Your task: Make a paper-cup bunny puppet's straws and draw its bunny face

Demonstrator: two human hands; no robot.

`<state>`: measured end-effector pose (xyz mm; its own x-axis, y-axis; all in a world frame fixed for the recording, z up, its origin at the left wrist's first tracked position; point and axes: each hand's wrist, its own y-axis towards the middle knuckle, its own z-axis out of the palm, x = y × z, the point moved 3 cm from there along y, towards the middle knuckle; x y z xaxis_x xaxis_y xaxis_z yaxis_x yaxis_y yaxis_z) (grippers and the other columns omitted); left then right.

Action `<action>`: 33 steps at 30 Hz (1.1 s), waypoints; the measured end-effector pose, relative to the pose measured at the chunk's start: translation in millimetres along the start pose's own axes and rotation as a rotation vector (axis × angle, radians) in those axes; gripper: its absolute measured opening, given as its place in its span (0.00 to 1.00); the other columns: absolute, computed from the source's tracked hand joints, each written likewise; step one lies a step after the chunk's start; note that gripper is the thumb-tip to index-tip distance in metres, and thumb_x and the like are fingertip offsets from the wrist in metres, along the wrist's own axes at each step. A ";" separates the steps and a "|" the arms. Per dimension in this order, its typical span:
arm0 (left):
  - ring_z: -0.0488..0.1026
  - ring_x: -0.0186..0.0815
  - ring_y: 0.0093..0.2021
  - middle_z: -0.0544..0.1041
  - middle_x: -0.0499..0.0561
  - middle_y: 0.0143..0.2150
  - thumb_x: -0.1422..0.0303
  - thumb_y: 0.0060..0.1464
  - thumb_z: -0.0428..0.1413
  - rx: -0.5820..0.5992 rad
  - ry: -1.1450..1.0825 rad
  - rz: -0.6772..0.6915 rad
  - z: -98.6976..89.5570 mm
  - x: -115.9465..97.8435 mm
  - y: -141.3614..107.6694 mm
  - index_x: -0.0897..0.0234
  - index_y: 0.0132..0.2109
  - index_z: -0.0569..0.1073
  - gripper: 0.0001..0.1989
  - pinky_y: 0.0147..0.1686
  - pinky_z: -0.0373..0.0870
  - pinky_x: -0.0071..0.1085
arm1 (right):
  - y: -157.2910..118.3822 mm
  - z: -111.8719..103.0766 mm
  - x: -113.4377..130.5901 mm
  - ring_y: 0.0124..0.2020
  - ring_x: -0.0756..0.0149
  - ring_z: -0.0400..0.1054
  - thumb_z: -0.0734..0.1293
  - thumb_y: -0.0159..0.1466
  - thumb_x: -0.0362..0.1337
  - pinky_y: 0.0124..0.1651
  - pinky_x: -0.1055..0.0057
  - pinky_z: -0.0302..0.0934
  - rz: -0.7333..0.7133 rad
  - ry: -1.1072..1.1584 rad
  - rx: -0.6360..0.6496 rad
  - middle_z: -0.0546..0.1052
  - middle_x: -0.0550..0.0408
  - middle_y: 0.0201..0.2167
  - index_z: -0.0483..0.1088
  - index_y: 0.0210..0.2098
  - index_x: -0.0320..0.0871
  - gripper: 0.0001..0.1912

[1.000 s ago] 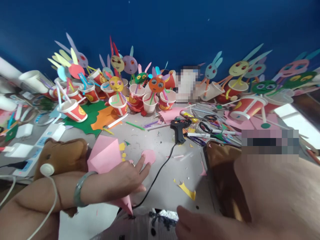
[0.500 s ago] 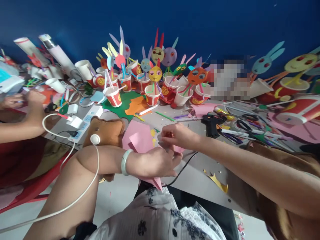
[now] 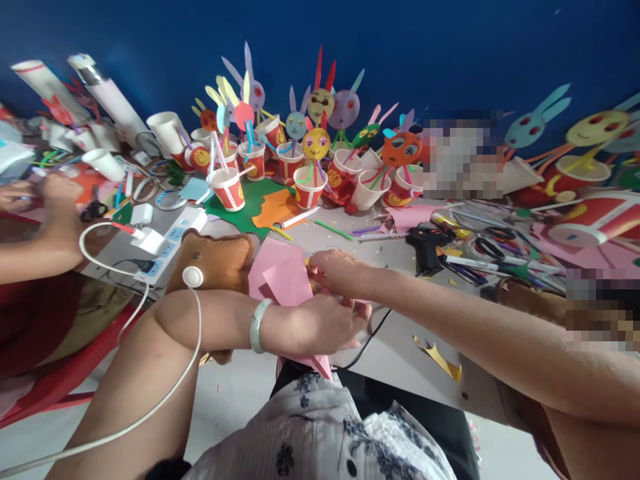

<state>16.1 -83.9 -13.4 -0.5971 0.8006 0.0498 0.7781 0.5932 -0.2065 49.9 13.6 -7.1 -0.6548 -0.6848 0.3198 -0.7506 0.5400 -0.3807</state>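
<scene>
Pink paper (image 3: 287,273) lies on the table edge, with a folded flap on top and a pointed part hanging below my left forearm. My left hand (image 3: 333,323), with a pale bangle at the wrist, rests over the paper; its fingers are spread and curved to the right, with nothing visible in them. Just above it, my right hand (image 3: 330,270) has bent fingers pressed together at small yellow pieces by the pink paper's right edge. What its fingertips hold is hidden. A brown cushion-like pouch (image 3: 215,260) sits left of the paper.
Red and white cups (image 3: 310,188) with paper-faced figures line the back. A black glue gun (image 3: 424,248), pens and scissors lie right. A power strip (image 3: 175,240) stands left, near a person's hand (image 3: 60,190). A white cable crosses my left arm.
My right hand has moved left and slightly down, toward the pink paper's edge and the yellow pieces. My left hand has shifted slightly right. The view has shifted a little.
</scene>
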 end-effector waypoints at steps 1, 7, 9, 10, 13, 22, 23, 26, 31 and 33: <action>0.78 0.49 0.42 0.77 0.70 0.46 0.60 0.68 0.45 -0.005 0.007 0.002 0.1 0.1 -0.2 0.79 0.68 0.57 0.30 0.32 0.72 0.40 | -1.4 -0.7 0.9 0.37 0.65 0.73 0.67 0.62 0.31 0.36 0.74 0.59 -0.008 0.000 -0.005 0.81 0.51 0.37 0.78 0.35 0.43 0.06; 0.80 0.48 0.41 0.69 0.80 0.59 0.54 0.69 0.44 -0.088 0.048 -0.068 2.3 0.9 -3.2 0.79 0.68 0.56 0.34 0.29 0.73 0.36 | -15.3 -22.6 -28.7 0.33 0.66 0.70 0.64 0.63 0.31 0.35 0.72 0.58 0.020 0.060 -0.206 0.79 0.51 0.33 0.75 0.36 0.40 0.07; 0.80 0.47 0.38 0.62 0.84 0.64 0.52 0.69 0.42 -0.083 0.067 -0.064 5.9 -0.1 -4.4 0.77 0.69 0.54 0.35 0.27 0.72 0.36 | -20.0 -30.3 -47.5 0.29 0.69 0.68 0.65 0.60 0.31 0.35 0.73 0.58 0.006 0.210 -0.302 0.78 0.54 0.28 0.73 0.31 0.41 0.04; 0.80 0.46 0.37 0.61 0.85 0.65 0.52 0.69 0.41 -0.079 0.073 -0.062 7.8 -0.7 -4.6 0.77 0.70 0.52 0.35 0.27 0.72 0.36 | -21.6 -31.4 -55.1 0.29 0.69 0.67 0.66 0.59 0.32 0.34 0.73 0.58 -0.010 0.284 -0.305 0.77 0.55 0.27 0.72 0.29 0.41 0.03; 0.80 0.46 0.37 0.60 0.86 0.65 0.53 0.69 0.39 -0.083 0.063 -0.074 11.0 -1.8 -3.7 0.76 0.70 0.52 0.34 0.28 0.72 0.36 | -23.9 -26.8 -63.3 0.28 0.69 0.68 0.67 0.58 0.35 0.32 0.74 0.59 -0.057 0.434 -0.265 0.78 0.57 0.26 0.73 0.30 0.42 0.04; 0.79 0.45 0.38 0.77 0.70 0.48 0.67 0.63 0.52 0.000 -0.003 -0.071 3.1 -0.7 1.4 0.78 0.67 0.57 0.30 0.31 0.73 0.35 | -10.2 4.3 -17.9 0.32 0.70 0.75 0.64 0.59 0.26 0.38 0.76 0.65 -0.091 0.330 0.033 0.83 0.56 0.32 0.79 0.36 0.43 0.13; 0.79 0.44 0.36 0.77 0.69 0.47 0.68 0.62 0.53 0.001 -0.006 -0.072 3.0 -0.6 1.3 0.78 0.68 0.56 0.31 0.29 0.72 0.34 | -7.9 5.4 -15.7 0.32 0.70 0.75 0.64 0.59 0.26 0.37 0.76 0.65 -0.063 0.303 0.050 0.83 0.56 0.31 0.79 0.37 0.43 0.13; 0.78 0.43 0.30 0.78 0.68 0.45 0.70 0.61 0.53 0.021 -0.030 -0.056 2.8 -0.7 0.5 0.80 0.69 0.53 0.34 0.25 0.70 0.34 | -3.4 6.0 -10.5 0.32 0.68 0.76 0.66 0.60 0.28 0.36 0.76 0.65 0.024 0.212 0.084 0.83 0.55 0.32 0.80 0.37 0.44 0.12; 0.78 0.43 0.30 0.79 0.67 0.41 0.70 0.62 0.52 0.043 -0.073 -0.042 0.8 0.2 -0.4 0.81 0.70 0.53 0.34 0.25 0.70 0.34 | -1.4 5.4 -2.3 0.35 0.65 0.76 0.67 0.62 0.31 0.36 0.75 0.65 0.096 0.151 0.102 0.83 0.53 0.37 0.81 0.39 0.45 0.10; 0.78 0.43 0.29 0.79 0.66 0.39 0.70 0.62 0.52 0.028 -0.077 -0.044 0.5 0.0 -0.7 0.81 0.70 0.54 0.33 0.25 0.70 0.34 | -0.9 5.5 0.1 0.35 0.64 0.76 0.67 0.62 0.32 0.36 0.74 0.64 0.117 0.126 0.095 0.83 0.52 0.37 0.81 0.38 0.44 0.10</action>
<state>15.5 -84.3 -13.7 -0.6447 0.7643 -0.0153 0.7456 0.6243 -0.2330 51.0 10.4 -11.5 -0.7475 -0.5502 0.3721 -0.6608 0.5597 -0.5000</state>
